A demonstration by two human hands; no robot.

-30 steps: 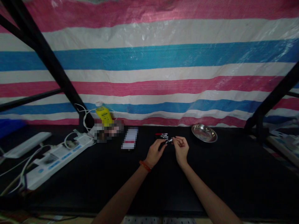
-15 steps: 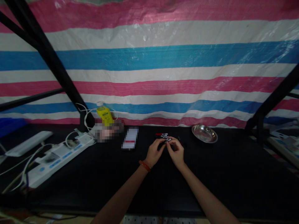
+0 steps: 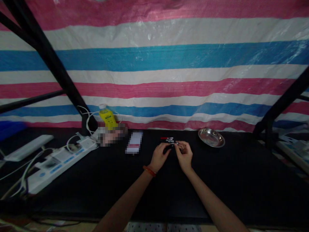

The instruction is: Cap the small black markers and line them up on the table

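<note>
My left hand (image 3: 159, 157), with an orange-red band at its wrist, pinches the black end of a slim black-and-silver piece (image 3: 168, 147). From the other side my right hand (image 3: 184, 156) closes its thumb and fingers round the silver end, which they partly hide. Just beyond my fingertips lie a slim red piece with a silver end (image 3: 164, 138) and some similar black ones (image 3: 166, 140), side by side on the black table (image 3: 178, 199). They are too small to tell their exact kind.
A shiny round metal dish (image 3: 211, 138) stands to the right. Left of my hands lies a phone (image 3: 134, 142). Farther left are a yellow bottle (image 3: 107, 118), a blurred-out item, and a white power strip (image 3: 62, 164) with cables. A striped sheet (image 3: 169, 74) hangs behind the table.
The fingertips of my hands have moved slightly apart, and more of the black end shows in my left hand. My right hand has shifted a little to the right.
</note>
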